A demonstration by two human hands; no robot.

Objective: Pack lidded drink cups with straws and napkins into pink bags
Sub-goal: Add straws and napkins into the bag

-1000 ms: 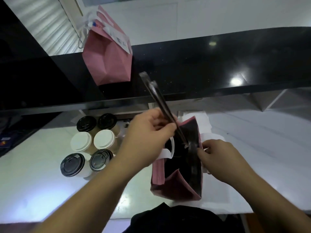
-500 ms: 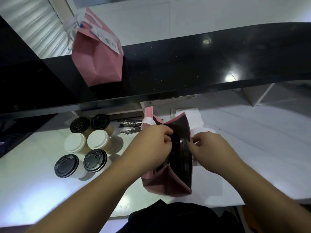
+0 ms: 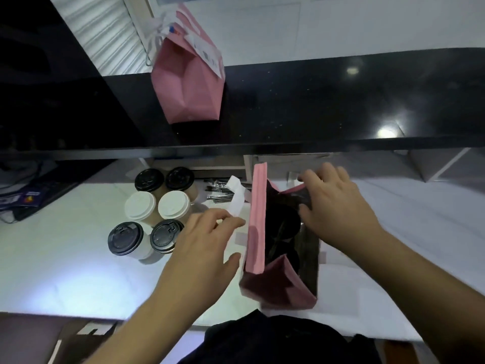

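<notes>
A: Bag [image 3: 256,219] upright on worktop [image 3: 65,271], cups inside. Left hand [image 3: 202,248] released beside it; right hand [image 3: 338,208] grasping far rim.

B: Best kept wide for napkins, straws inside undisturbed.

The open pink bag [image 3: 256,219] and the folded one [image 3: 187,82] at 12 o'clock look like matt paper, the 6 cups [image 3: 154,214] at 9 o'clock carry smooth plastic lids, the shelf [image 3: 328,106] is glossy black, and the counter [image 3: 65,264] smooth white.
</notes>
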